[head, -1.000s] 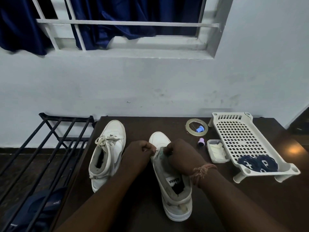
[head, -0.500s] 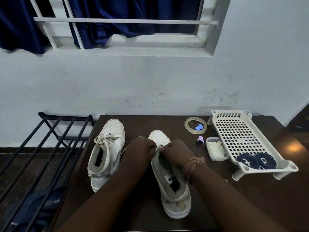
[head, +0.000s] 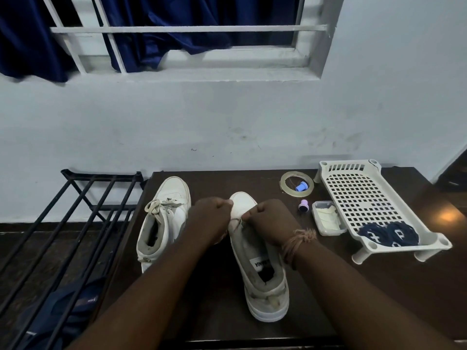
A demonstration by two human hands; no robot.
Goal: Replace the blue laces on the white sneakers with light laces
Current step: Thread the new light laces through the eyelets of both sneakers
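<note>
Two white sneakers stand on the dark table (head: 394, 281). The left sneaker (head: 166, 218) carries a light lace tied in a bow near its tongue. Toe pointing away, the right sneaker (head: 260, 271) lies between my forearms. My left hand (head: 211, 221) and my right hand (head: 269, 219) are both fisted over its front eyelets, each pinching an end of a light lace (head: 238, 224). Two rolled dark blue laces (head: 389, 233) rest in the white perforated tray (head: 366, 195) at the right.
A small clear box with pale material (head: 327, 218) sits beside the tray. A tape ring (head: 296, 184) with a blue cap inside and a small purple cap (head: 303, 206) lie behind it. A black metal rack (head: 63, 236) stands left of the table, and a wall is behind.
Both hands have moved forward along the right sneaker towards its toe and drawn slightly apart, with a short length of light lace now showing between them.
</note>
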